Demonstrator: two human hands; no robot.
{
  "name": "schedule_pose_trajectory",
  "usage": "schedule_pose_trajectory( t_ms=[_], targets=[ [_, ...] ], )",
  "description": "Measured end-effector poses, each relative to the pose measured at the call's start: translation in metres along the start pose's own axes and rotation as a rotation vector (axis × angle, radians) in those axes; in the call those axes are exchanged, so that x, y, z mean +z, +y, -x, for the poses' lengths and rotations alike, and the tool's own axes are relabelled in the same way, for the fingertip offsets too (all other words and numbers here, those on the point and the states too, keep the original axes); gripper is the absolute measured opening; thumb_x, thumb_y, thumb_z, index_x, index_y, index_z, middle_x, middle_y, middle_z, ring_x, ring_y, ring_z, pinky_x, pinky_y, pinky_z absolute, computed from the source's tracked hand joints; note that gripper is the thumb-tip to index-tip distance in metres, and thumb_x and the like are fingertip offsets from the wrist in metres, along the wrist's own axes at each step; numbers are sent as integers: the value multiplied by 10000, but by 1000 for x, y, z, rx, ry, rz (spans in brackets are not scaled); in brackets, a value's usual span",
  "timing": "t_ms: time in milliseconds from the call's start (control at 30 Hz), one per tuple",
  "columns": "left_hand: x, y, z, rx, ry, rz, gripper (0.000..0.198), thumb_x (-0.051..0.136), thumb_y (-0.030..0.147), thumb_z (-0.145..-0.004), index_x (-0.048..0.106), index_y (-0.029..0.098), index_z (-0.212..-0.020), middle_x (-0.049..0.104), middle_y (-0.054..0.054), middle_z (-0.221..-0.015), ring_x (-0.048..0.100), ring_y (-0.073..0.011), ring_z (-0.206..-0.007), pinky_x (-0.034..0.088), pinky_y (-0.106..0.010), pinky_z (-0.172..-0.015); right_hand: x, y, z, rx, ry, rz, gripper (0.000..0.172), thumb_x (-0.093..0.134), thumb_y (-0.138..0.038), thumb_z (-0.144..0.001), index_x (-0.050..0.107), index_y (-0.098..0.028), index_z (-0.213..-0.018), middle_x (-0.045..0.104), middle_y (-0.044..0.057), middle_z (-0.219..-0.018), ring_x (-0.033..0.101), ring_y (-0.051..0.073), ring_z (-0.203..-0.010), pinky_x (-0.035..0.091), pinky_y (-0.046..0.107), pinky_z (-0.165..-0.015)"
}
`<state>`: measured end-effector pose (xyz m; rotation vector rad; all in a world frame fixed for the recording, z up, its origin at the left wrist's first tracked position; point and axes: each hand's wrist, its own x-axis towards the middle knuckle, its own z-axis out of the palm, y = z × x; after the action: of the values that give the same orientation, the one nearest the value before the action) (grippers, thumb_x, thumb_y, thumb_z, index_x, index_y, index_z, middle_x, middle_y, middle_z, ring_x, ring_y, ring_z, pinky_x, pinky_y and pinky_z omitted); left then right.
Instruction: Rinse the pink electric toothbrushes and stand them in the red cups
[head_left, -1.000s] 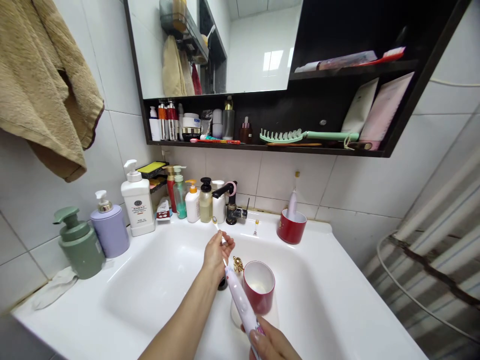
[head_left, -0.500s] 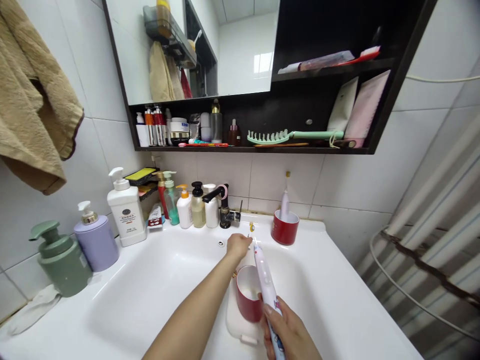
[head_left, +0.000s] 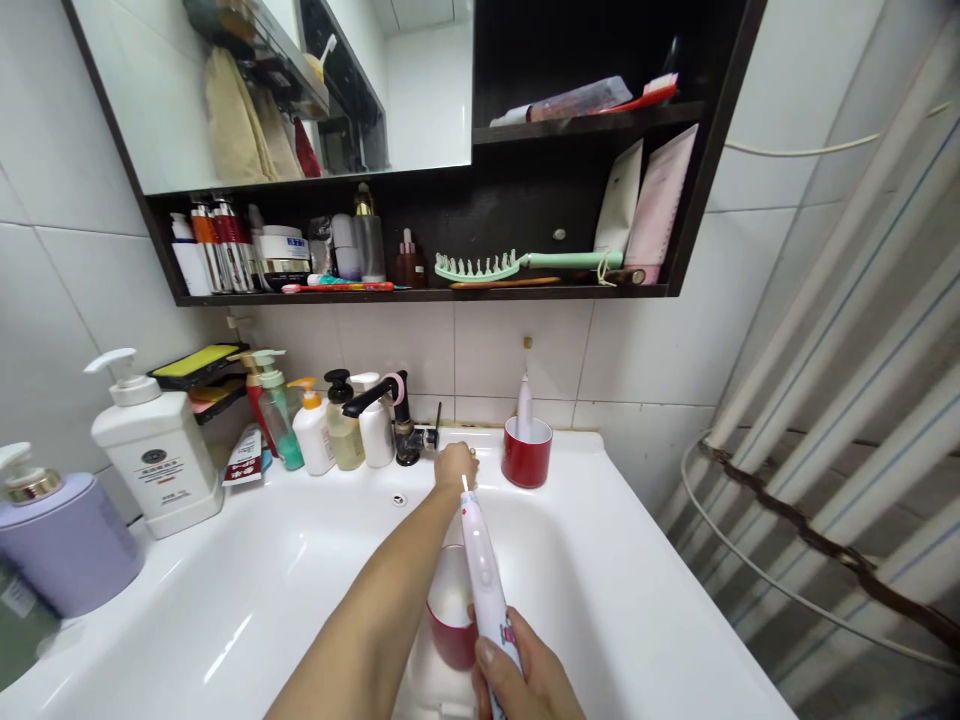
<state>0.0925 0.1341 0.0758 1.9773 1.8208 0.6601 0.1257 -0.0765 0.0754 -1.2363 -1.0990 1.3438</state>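
Observation:
My right hand [head_left: 525, 680] is closed round the lower end of a white and pink electric toothbrush handle [head_left: 484, 570], which points up and away with its bare shaft showing and no brush head on it. Beneath it a red cup [head_left: 448, 615] with a white inside stands in the white sink [head_left: 247, 590]. My left hand [head_left: 455, 465] is stretched to the sink's back rim, just right of the black faucet [head_left: 397, 415]. Its fingers are curled down; whatever is under them is hidden. A second red cup [head_left: 526, 455] holding another toothbrush stands close to its right.
Pump bottles line the back rim at left: a lilac one [head_left: 64, 535], a white one [head_left: 154, 450] and several smaller ones [head_left: 322, 430]. A dark wall shelf [head_left: 420, 293] carries toiletries and a green hairbrush [head_left: 517, 265]. A striped curtain [head_left: 847, 400] hangs at right.
My left hand has gone from above the cup to the back rim beside the faucet. My right hand has swung the toothbrush handle more upright. The view has shifted right.

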Motion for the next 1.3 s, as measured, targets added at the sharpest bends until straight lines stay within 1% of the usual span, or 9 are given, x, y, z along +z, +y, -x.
schedule_pose_trajectory(
  t_ms=[100, 200, 333, 433, 567, 700, 767, 1000, 1300],
  targets=[
    [-5, -8, 5, -19, 5, 20, 196, 475, 216, -615, 527, 126, -781, 523, -137, -917, 450, -223, -905, 313, -311, -740, 1, -2, 2, 40, 4, -49, 592, 407, -520, -559, 334, -116, -985, 351, -79, -381, 311, 65, -339, 256, 196, -372],
    [-8, -14, 11, -80, -15, 94, 117, 511, 139, -566, 535, 105, -676, 532, -160, -877, 443, -252, -910, 315, -327, -737, 2, -1, 2, 43, 15, -76, 541, 414, -505, -562, 337, -127, -942, 363, -78, -394, 306, 58, -339, 245, 186, -353],
    [-18, -18, 25, -175, -59, 305, 33, 510, 85, -554, 496, 111, -540, 557, -138, -752, 483, -232, -846, 348, -308, -702, 1, 1, 1, 44, -11, -75, 390, 415, -497, -569, 384, -152, -748, 354, -79, -397, 306, 44, -312, 225, 175, -329],
    [-36, -27, 48, -226, -134, 546, 89, 479, 169, -617, 468, 125, -541, 544, -64, -587, 538, -150, -653, 403, -245, -585, 1, 4, 1, 74, -32, -85, 350, 416, -499, -571, 381, -165, -669, 357, -78, -408, 316, 40, -298, 210, 173, -321],
    [-63, -43, 90, -258, -192, 864, 143, 411, 238, -685, 456, 133, -599, 513, 0, -543, 510, -54, -504, 405, -161, -509, 6, 11, 4, 125, -104, -122, 425, 430, -498, -561, 382, -157, -809, 390, -75, -395, 323, 50, -304, 202, 175, -325],
    [-76, -50, 117, -456, -250, 1472, 118, 458, 214, -660, 439, 129, -580, 508, 12, -502, 493, -46, -436, 389, -148, -446, 14, 22, 8, 136, -195, -104, 477, 433, -514, -553, 381, -132, -834, 414, -64, -386, 324, 47, -305, 184, 176, -328],
    [-76, -50, 124, -540, -249, 1647, 105, 488, 206, -640, 442, 129, -585, 532, 1, -511, 509, -66, -441, 388, -160, -428, 17, 27, 9, 115, -235, -77, 467, 425, -519, -561, 387, -129, -817, 418, -60, -380, 325, 45, -299, 177, 175, -325],
    [-73, -49, 127, -559, -255, 1706, 108, 507, 200, -633, 443, 120, -602, 555, -19, -514, 536, -99, -465, 392, -180, -423, 18, 29, 7, 134, -289, -130, 408, 411, -499, -595, 371, -148, -800, 417, -74, -412, 358, 43, -263, 206, 172, -300],
    [-67, -50, 126, -515, -221, 1703, 104, 496, 210, -645, 429, 134, -623, 520, 3, -481, 521, -91, -443, 395, -190, -452, 17, 31, 8, 175, -293, -155, 425, 413, -491, -604, 362, -138, -834, 434, -67, -431, 358, 37, -254, 217, 167, -287]
  ],
)
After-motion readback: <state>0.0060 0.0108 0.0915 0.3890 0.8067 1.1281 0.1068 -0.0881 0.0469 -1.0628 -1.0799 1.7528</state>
